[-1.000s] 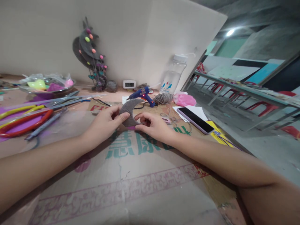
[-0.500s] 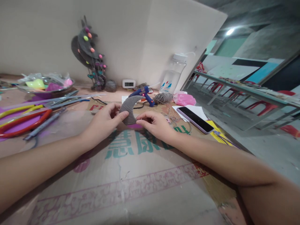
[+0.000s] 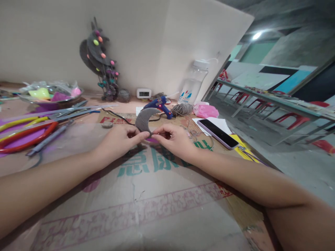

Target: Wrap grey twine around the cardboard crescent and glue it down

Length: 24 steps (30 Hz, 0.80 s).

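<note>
A grey crescent moon wrapped in yarn (image 3: 142,120) is held upright over the cardboard. My left hand (image 3: 121,137) pinches its lower edge between thumb and fingers. At the crescent's lower right tip, my right hand (image 3: 174,139) is closed in a pinch, thumb against forefinger; a thin strand there is too small to make out. Just behind the crescent lies a blue hot glue gun (image 3: 160,104) with a small red light on. A loose pile of grey yarn (image 3: 182,109) sits beside the glue gun.
Scissors with red handles (image 3: 49,137) and a marker-like stick lie at left, below a metal bowl (image 3: 49,99). A decorated moon hanging (image 3: 101,59) leans at the back, near a timer (image 3: 143,93). A water bottle (image 3: 192,82) and a phone (image 3: 217,134) are on the right.
My left hand has slid down and right along the crescent, its thumb now close to my right fingertips. More of the crescent's upper face shows. My right hand has hardly moved.
</note>
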Tool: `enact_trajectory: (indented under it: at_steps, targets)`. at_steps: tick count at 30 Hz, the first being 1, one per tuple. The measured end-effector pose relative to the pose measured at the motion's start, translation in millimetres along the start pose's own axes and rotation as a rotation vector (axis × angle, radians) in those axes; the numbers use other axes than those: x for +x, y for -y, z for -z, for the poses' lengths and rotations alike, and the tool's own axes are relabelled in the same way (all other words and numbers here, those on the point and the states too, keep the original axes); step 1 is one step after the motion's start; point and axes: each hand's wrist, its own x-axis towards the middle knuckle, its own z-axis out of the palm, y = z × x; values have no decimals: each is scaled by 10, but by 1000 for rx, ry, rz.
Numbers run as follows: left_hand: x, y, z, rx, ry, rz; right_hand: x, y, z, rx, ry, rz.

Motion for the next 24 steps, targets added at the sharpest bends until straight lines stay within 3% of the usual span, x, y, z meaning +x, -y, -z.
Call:
enact_trajectory:
  at_steps: [9, 13, 18, 24]
  targets:
    - [14, 36, -15, 33, 28, 19, -32, -26, -13, -224, 41, 315]
    - [-3, 27, -14, 44, -6, -18, -38, -25, -32, -274, 62, 382]
    - [-17, -4, -9, -191, -31, -96, -66, 63, 11, -161, 100, 321]
    - [-36, -53, 7, -362, -66, -25, -1, 41, 68, 63, -85, 57]
